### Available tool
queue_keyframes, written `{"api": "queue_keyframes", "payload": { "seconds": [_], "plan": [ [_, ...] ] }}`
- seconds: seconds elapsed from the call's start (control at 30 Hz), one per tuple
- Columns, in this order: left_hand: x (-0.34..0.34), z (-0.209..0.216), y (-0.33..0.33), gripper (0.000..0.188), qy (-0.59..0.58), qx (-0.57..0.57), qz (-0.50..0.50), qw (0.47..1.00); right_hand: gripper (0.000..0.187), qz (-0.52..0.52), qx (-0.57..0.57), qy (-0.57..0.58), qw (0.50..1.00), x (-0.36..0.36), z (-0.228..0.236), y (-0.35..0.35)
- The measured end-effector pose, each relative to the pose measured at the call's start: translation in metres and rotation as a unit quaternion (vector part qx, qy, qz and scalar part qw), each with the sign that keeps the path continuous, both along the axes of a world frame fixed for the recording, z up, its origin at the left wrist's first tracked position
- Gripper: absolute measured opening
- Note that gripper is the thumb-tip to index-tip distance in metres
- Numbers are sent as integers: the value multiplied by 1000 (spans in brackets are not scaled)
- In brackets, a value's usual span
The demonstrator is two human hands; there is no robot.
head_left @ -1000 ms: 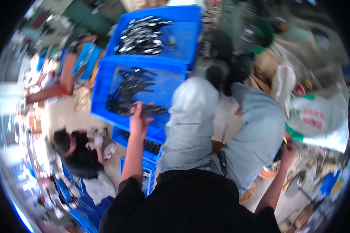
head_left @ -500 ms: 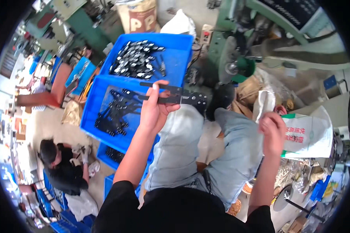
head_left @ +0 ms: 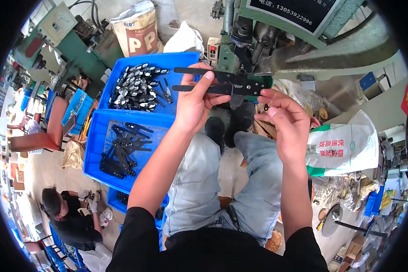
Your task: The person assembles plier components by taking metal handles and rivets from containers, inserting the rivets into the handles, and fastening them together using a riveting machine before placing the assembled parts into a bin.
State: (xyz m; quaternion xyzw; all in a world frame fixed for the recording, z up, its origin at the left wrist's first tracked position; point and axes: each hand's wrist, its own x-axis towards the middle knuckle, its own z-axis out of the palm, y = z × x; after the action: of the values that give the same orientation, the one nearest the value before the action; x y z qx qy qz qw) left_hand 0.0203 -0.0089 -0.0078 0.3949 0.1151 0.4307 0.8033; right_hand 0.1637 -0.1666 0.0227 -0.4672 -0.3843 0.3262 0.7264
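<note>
My left hand (head_left: pixel 196 102) is closed round the two long flat handles of a pair of black pliers (head_left: pixel 229 82), held level above my knees. The pliers' head, with several small round holes or rivets, points right. By that head is my right hand (head_left: pixel 288 119), its thumb and fingers curled together. A tiny dark piece (head_left: pixel 266 107) shows between the fingertips, too small to name. Whether the right fingertips touch the pliers is hard to tell.
To the left, a blue crate (head_left: pixel 179 105) holds many black tools with silvery ends; a nearer blue crate (head_left: pixel 91 149) holds black plier parts. Ahead stands a green machine (head_left: pixel 322 38). A white sack (head_left: pixel 344 145) lies right. A person (head_left: pixel 72 217) works at far left.
The pliers and my left hand have moved forward and right. My right hand has come left, up to the pliers' head. The view has shifted, showing more of the machine.
</note>
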Motion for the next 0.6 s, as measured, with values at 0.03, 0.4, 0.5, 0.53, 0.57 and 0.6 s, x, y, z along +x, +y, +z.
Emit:
{"api": "queue_keyframes", "payload": {
  "seconds": [0.03, 0.4, 0.5, 0.53, 0.57, 0.6],
  "plan": [
    [2, 0, 0, 19, -2, -5, 3, 1000, 11, -6, -6, -5, 1000, -1, 2, 1],
    [-1, 8, 11, 15, 63, -71, -33, 995, 18, 89, -184, 6, 979, 57, 21, 47],
    [-2, 9, 11, 15, 67, -78, -38, 994, 21, 104, -242, 48, 963, 61, 8, 69],
    [-2, 9, 10, 15, 65, -81, -40, 994, 21, 104, -242, 47, 964, 64, 6, 72],
    [-2, 9, 10, 15, 63, -85, -41, 994, 21, 111, -260, 57, 957, 63, 6, 74],
    [-2, 8, 10, 15, 62, -85, -40, 994, 21, 118, -278, 68, 951, 61, 7, 76]
  ]
}}
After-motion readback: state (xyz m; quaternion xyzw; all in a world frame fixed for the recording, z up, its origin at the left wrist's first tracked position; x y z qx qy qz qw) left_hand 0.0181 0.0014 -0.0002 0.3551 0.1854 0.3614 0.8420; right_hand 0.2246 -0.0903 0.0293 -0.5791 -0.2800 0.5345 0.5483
